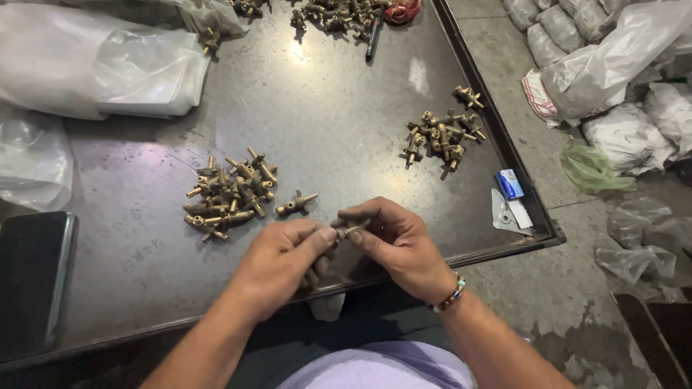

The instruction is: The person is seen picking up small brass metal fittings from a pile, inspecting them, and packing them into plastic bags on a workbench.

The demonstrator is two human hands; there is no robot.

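Dark metal bench with a raised lip is seen from above, concrete floor to the right, plastic sacks piled beyond it. A small brass fitting is pinched between both hands just above the near edge of the bench. The left hand is closed on one end w/ thumb and forefinger; the right hand is closed on the other end, fingers curled over it, probably so the piece can be turned or checked, though the part itself is mostly hidden by fingertips. A heap of like fittings is kept just left of the hands, within short reach, and one loose fitting lies apart beside it. A second heap is set well apart at the right, near the rim, so the two lots are not mixed. Bare room is left in the bench centre. A small blue box is parked in the right corner; a dark phone sits at the left edge.
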